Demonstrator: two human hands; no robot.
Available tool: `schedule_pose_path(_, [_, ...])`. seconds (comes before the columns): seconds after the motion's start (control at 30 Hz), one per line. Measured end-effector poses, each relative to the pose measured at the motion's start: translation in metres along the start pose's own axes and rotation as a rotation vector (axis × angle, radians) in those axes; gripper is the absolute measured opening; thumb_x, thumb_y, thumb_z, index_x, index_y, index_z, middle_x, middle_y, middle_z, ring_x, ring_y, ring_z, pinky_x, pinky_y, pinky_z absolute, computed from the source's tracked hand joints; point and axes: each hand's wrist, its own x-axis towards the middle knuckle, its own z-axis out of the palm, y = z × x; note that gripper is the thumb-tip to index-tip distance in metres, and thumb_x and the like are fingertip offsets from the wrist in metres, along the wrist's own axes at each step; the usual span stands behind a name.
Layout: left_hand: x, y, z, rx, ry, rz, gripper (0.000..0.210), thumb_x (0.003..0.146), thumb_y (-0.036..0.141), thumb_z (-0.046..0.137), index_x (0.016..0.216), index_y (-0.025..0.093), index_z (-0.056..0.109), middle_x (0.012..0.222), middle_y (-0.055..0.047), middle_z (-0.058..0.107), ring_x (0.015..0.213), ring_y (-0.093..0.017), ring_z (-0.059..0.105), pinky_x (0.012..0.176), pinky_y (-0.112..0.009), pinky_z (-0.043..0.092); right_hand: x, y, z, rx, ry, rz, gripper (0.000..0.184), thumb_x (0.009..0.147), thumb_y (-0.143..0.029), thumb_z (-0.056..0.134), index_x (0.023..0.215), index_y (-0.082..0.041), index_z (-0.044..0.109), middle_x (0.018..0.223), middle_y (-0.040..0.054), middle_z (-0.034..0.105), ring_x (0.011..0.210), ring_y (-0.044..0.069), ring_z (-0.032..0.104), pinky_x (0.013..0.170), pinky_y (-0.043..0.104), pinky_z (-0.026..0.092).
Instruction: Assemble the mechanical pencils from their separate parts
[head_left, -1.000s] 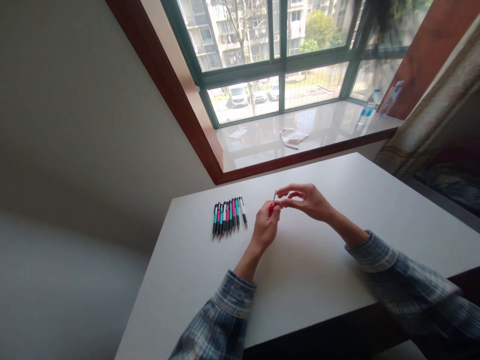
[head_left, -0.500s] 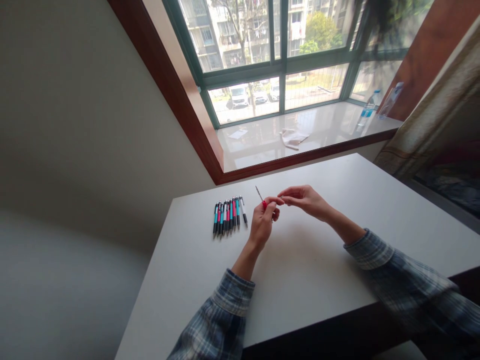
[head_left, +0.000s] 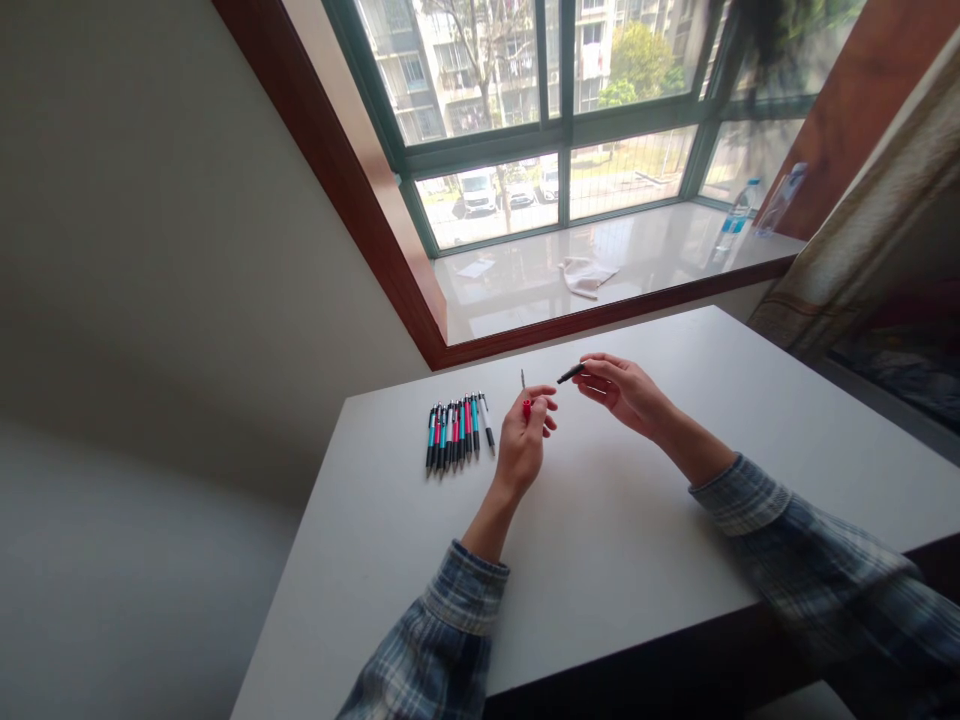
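My left hand (head_left: 523, 437) is closed around a red pen barrel (head_left: 527, 408), whose round end shows between thumb and fingers. A thin pen refill (head_left: 523, 378) with a metallic tip sticks up behind that hand; how it is gripped is hidden. Up and to the right, my right hand (head_left: 624, 388) pinches a black pen part (head_left: 570, 373) between thumb and fingertips, its narrower end pointing at the left hand. A small gap separates the two hands. Left of them, a row of several pens (head_left: 454, 435) in teal, red and white with black grips lies side by side.
Both hands are above a white table (head_left: 637, 560). Past its far edge runs a windowsill (head_left: 517, 295) with a crumpled white cloth (head_left: 589, 277), a paper slip (head_left: 476, 268) and a plastic bottle (head_left: 735, 215). A curtain (head_left: 862, 210) hangs at the right.
My right hand has drawn slightly away from the left, and the black pen part now shows in its fingers. The red barrel and refill in my left hand have tilted more upright.
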Motion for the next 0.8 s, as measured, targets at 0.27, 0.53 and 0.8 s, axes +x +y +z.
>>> schedule_pose_path(0.27, [-0.005,-0.006,0.005,0.192,-0.078,-0.065,0.036,0.100,0.048,0.049,0.099,0.019,0.070,0.064,0.003,0.044,0.058,-0.013,0.042,0.054,-0.024,0.036,-0.003,-0.014,0.002,-0.168,0.096,-0.298,0.034,0.079,-0.049,0.084,0.102,-0.026,0.075,0.099,0.0047,0.077,0.099,0.023,0.073,0.096,0.043,0.059])
schedule_pose_path(0.53, [-0.006,-0.007,0.008,0.280,-0.122,-0.077,0.036,0.098,0.048,0.049,0.092,0.019,0.070,0.061,0.004,0.041,0.056,-0.014,0.039,0.055,-0.025,0.035,-0.012,-0.020,0.012,-0.230,0.073,-0.452,0.032,0.081,-0.049,0.084,0.102,-0.025,0.076,0.097,0.0047,0.077,0.095,0.024,0.075,0.092,0.044,0.062])
schedule_pose_path(0.8, [-0.005,-0.009,0.007,0.313,-0.157,-0.085,0.035,0.100,0.047,0.046,0.089,0.020,0.066,0.065,0.003,0.043,0.059,-0.013,0.039,0.056,-0.024,0.032,-0.012,-0.019,0.012,-0.297,0.042,-0.440,0.033,0.083,-0.049,0.081,0.105,-0.024,0.076,0.098,0.0057,0.078,0.096,0.024,0.075,0.089,0.043,0.063])
